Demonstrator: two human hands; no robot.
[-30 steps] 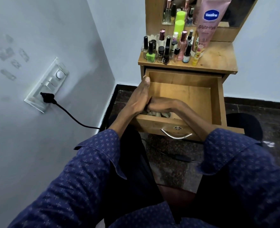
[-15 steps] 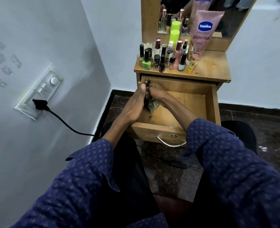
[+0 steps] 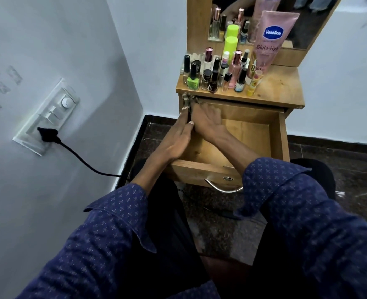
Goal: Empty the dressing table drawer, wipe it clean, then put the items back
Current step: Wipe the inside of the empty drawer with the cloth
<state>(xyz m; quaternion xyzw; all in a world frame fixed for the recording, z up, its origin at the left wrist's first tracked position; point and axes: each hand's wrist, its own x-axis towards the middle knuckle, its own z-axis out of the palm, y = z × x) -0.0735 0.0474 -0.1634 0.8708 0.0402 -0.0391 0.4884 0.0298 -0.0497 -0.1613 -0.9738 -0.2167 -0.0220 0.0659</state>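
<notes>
The wooden drawer (image 3: 247, 137) of the dressing table is pulled out and its floor is bare. My right hand (image 3: 206, 119) reaches to the drawer's back left corner and holds a patterned cloth (image 3: 186, 99) against the wood there; only the cloth's top end shows above my fingers. My left hand (image 3: 174, 143) lies along the drawer's left wall with straight fingers, its thumb on the inner side. Several nail polish and perfume bottles (image 3: 214, 74) and a pink Vaseline tube (image 3: 271, 37) stand on the tabletop (image 3: 281, 87).
A mirror (image 3: 307, 22) rises behind the tabletop. On the left wall a switch plate (image 3: 46, 117) holds a black plug whose cable (image 3: 74, 152) runs down to the dark floor. A metal handle (image 3: 223, 188) sticks out from the drawer front. A black seat (image 3: 320, 175) stands at the right.
My right hand moved the cloth from the drawer's front left, along the left side, up to the back left corner. My left hand stayed on the left wall.
</notes>
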